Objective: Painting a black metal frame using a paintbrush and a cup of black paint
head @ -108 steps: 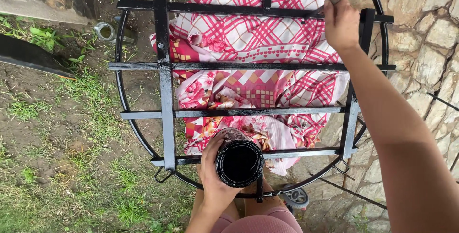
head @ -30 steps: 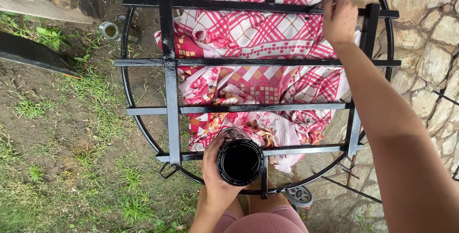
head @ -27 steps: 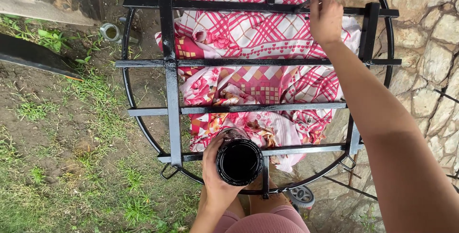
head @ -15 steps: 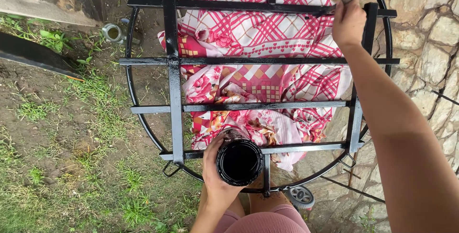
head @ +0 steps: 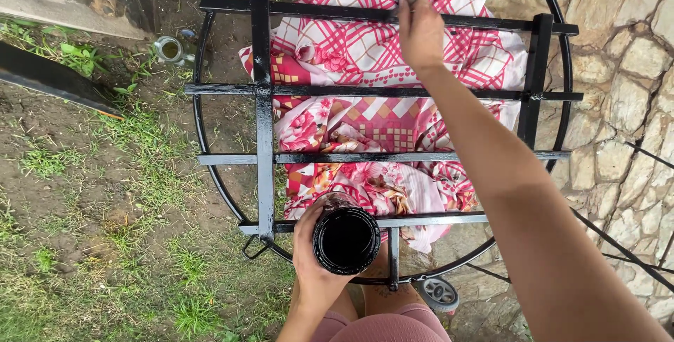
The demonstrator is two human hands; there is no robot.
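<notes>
Head view: right hand [head: 420,31], fingers pinched on a brush, has shifted left along the grate's [head: 265,103] top bar; left hand [head: 316,265] grips the paint can [head: 346,239].

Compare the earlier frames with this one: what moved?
The right hand slid left along the top bar of the black metal frame, from the right corner to the middle. The left hand holds the can of black paint as before; the patterned cloth is unmoved.

Patchy grass [head: 105,244], stone wall [head: 625,103]
</notes>
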